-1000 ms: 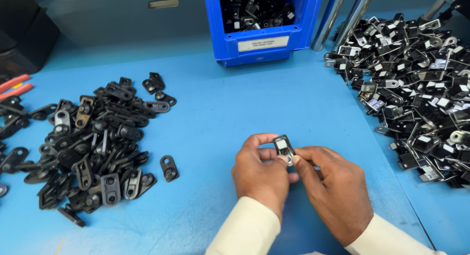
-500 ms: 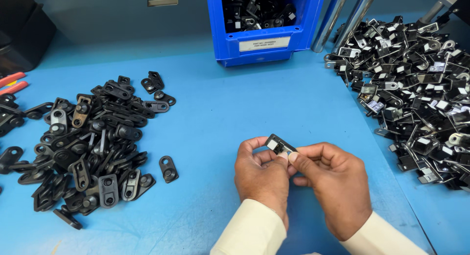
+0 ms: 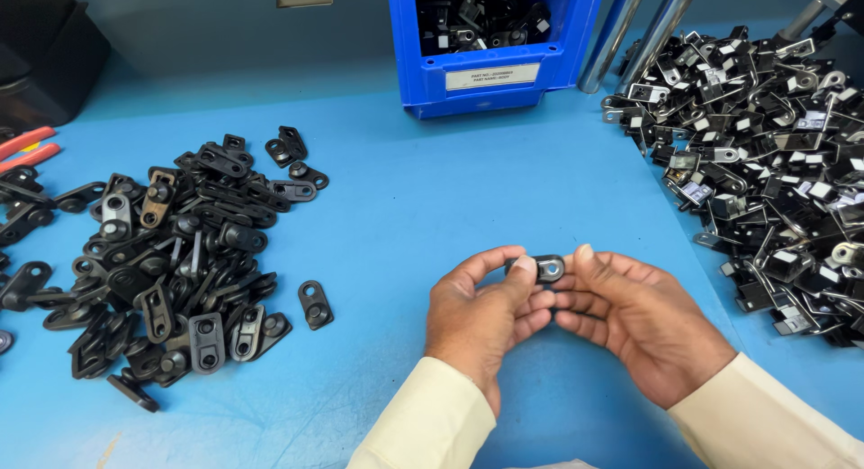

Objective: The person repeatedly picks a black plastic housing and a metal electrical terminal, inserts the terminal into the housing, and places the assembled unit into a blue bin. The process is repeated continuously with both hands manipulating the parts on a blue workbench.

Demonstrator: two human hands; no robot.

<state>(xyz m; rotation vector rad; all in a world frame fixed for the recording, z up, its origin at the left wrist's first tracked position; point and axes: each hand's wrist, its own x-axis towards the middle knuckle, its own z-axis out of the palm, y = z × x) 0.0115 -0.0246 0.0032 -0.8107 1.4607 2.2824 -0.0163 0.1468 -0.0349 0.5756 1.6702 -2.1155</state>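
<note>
Between the earlier frame and this one, both hands had dropped slightly toward the table and the small black bracket (image 3: 544, 268) had turned from a raised, tilted attitude to lie flatter between the fingertips, its hole with a pale metal centre facing the camera.

The left hand (image 3: 481, 316) and right hand (image 3: 643, 325) met at the fingertips above the blue table (image 3: 423, 199). The bracket sat at the top of that junction, pinched between the left thumb and forefinger on one side and the right thumb on the other. All fingers were curled closed around the part; neither hand held anything else.

The lower half of the bracket was hidden behind the thumbs, so its full outline could not be made out. Both cream sleeves ran out of the bottom edge.

A blue bin (image 3: 490, 46) stood at the far edge of the table, loaded with dark metal parts; its top was cut off by the frame. A pile of black flat links (image 3: 162, 262) lay well to the left of the hands, with one loose link (image 3: 315, 304) just beside it. A larger heap of black and silver brackets (image 3: 774, 163) lay to the right. Red plier handles (image 3: 27, 149) showed at the left edge.
</note>
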